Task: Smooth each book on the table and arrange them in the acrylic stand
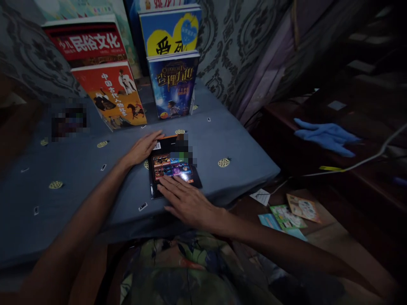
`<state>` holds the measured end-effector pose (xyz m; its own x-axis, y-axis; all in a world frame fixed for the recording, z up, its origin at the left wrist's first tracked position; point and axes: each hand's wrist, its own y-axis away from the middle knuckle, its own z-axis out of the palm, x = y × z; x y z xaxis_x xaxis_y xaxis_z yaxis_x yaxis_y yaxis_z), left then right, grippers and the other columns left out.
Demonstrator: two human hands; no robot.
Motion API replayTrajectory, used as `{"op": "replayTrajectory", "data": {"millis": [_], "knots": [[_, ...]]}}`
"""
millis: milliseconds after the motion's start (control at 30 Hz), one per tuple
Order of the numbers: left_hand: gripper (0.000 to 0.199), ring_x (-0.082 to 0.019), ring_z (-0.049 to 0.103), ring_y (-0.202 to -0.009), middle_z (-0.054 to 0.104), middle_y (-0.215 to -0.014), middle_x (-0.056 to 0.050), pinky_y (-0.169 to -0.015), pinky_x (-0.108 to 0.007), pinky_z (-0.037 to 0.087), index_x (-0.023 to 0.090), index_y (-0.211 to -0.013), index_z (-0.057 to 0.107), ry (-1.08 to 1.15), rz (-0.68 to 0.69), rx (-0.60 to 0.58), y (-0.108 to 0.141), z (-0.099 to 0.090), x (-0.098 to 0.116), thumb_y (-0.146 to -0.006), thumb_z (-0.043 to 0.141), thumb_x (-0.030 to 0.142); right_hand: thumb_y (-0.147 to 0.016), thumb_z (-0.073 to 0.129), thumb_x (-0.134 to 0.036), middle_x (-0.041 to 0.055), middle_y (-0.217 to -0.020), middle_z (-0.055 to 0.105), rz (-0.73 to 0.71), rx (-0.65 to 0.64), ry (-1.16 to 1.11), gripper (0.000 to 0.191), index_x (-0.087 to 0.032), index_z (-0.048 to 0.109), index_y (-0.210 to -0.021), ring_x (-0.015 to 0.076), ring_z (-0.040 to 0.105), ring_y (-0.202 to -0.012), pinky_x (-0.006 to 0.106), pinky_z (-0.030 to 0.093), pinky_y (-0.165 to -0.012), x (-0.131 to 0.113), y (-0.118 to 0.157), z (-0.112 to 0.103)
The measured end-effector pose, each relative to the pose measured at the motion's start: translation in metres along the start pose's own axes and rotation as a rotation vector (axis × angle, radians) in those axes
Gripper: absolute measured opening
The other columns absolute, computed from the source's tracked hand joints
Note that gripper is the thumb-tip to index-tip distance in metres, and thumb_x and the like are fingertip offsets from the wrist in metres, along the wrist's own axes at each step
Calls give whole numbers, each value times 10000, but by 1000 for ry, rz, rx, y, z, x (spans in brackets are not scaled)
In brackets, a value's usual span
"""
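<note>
A dark, glossy book (197, 180) lies on the blue patterned tablecloth (229, 140) in front of me, with small colourful pictures on its upper face. Part of it is blurred out by blocks. My left hand (144, 148) rests at its far left corner, fingers stretched out and touching the edge. Across the near part of the cover lies my right hand (190, 201), flat with extended fingers. Neither hand is wrapped around anything.
Behind stand a red-orange book (111, 97), a red book (87, 42), a dark blue book (173, 87) and a yellow-blue book (173, 31). A blue glove (327, 136) lies to the right, near a white cable (365, 163). Booklets (288, 217) lie lower right.
</note>
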<state>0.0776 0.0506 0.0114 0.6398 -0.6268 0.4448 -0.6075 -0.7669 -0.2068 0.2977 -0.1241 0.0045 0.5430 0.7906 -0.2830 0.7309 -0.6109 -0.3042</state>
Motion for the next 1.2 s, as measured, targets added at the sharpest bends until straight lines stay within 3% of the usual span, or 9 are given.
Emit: {"op": "replayTrajectory", "data": {"millis": [167, 367, 700, 933, 1033, 1200], "knots": [[584, -255, 486, -1383, 530, -1495, -112, -1171, -467, 353, 160, -1480, 416, -17, -13, -9, 0, -1, 2, -1032, 240, 491, -1009, 481, -256, 183, -1573, 396, 103, 91, 31, 584, -116, 316, -1551, 278, 258, -1514, 540, 363, -1201, 9, 32, -6], [509, -228, 476, -1390, 555, -1474, -89, -1182, -459, 344, 172, -1444, 467, -48, -11, -7, 1, 2, 0, -1030, 258, 380, -1007, 495, -212, 144, -1516, 500, 150, 211, 73, 636, -164, 235, -1585, 257, 385, -1464, 532, 402, -1177, 16, 54, -7], [521, -189, 410, -1448, 485, -1537, -62, -1247, -479, 213, 195, -1500, 396, -53, 17, -93, 23, 10, 27, -1044, 244, 398, -997, 502, -123, 85, -1222, 735, 16, 394, -15, 478, -249, 493, -1458, 209, 655, -1193, 403, 598, -917, 29, 80, -16], [553, -205, 448, -1423, 524, -1505, -59, -1250, -450, 212, 194, -1454, 484, 122, 5, -113, 23, 0, 35, -1036, 267, 482, -990, 555, -216, 120, -1186, 738, -129, 418, -144, 431, -209, 539, -1420, 248, 672, -1153, 418, 619, -900, 44, 48, -53], [596, -241, 558, -1322, 634, -1389, -70, -1205, -442, 312, 193, -1375, 585, 356, -68, -63, 22, -5, 37, -1011, 298, 568, -987, 564, -260, 122, -1138, 750, -145, 505, -222, 378, -216, 592, -1362, 254, 688, -1113, 417, 601, -917, 56, 23, -60], [712, -304, 602, -1260, 717, -1249, -102, -1121, -475, 414, 175, -1172, 727, 745, -210, 72, 21, -10, 39, -931, 353, 730, -980, 562, -362, 113, -1124, 747, 96, 542, -359, 301, -217, 673, -1219, 252, 708, -1045, 395, 582, -893, 88, -19, -55]]}}
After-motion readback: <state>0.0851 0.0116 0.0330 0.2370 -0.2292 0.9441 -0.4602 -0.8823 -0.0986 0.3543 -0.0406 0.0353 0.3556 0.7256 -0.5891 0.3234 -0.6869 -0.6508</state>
